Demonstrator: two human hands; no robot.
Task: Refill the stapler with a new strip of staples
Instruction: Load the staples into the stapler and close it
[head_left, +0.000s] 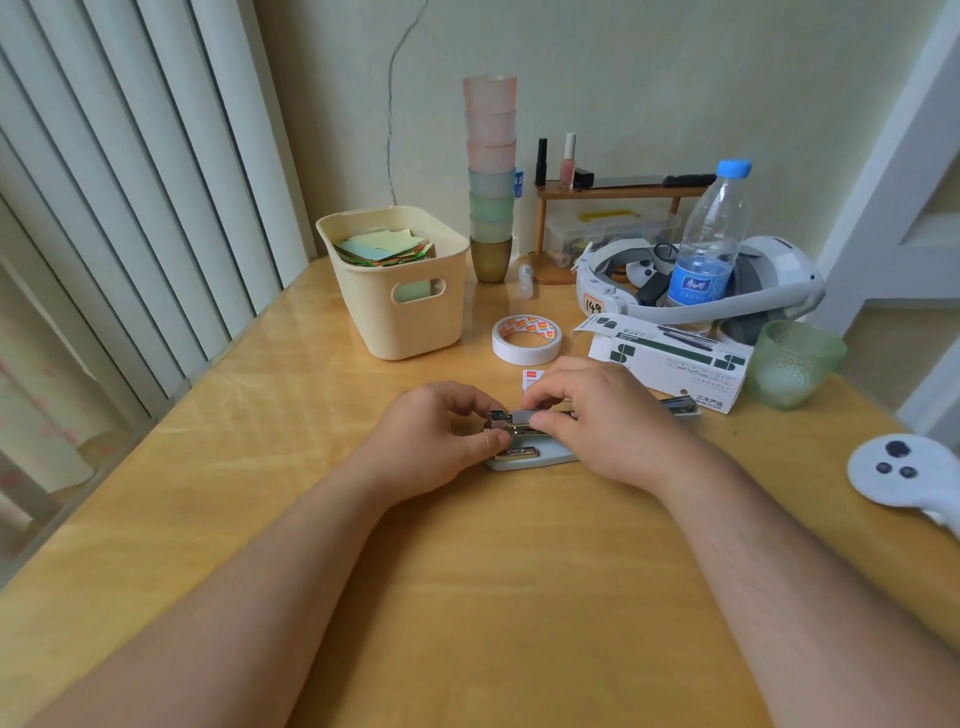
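A pale grey-green stapler (540, 457) lies on the wooden table (467, 597) with its lid swung back to the right (680, 405) and its metal channel exposed. My left hand (436, 441) pinches the front end of the channel. My right hand (597, 415) holds a silver strip of staples (527, 417) with thumb and fingertips over the channel. A small red and white staple box (532, 380) sits just behind my hands, partly hidden by my right fingers.
Behind the hands lie a roll of tape (527, 339) and a white and green carton (670, 358). A cream basket (400, 291) with paper stands at back left, stacked cups (491, 176) behind it. A headset (727, 291), water bottle (709, 244), green glass (795, 364) and white controller (904, 473) are at the right.
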